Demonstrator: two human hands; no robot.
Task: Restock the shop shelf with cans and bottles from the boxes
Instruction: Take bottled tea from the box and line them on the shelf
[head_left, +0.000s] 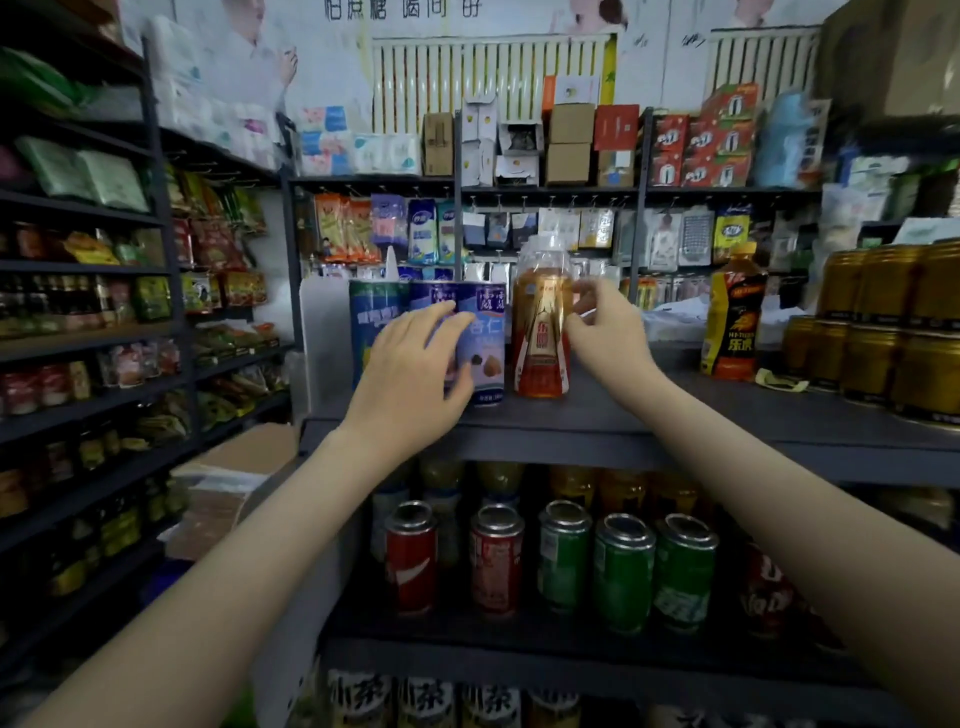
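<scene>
Fingers of the right hand pinch the upright bottle from its right. It stands near the shelf's front edge, just beside the blue can — pressed by straight fingers of the left hand.

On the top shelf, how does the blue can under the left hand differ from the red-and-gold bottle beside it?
The blue can is a straight cylinder; the red-and-gold bottle is taller and narrows to a clear top. The left hand lies across the blue can, while the right hand only touches the bottle's side. Both stand upright, side by side, on the top shelf.
</scene>
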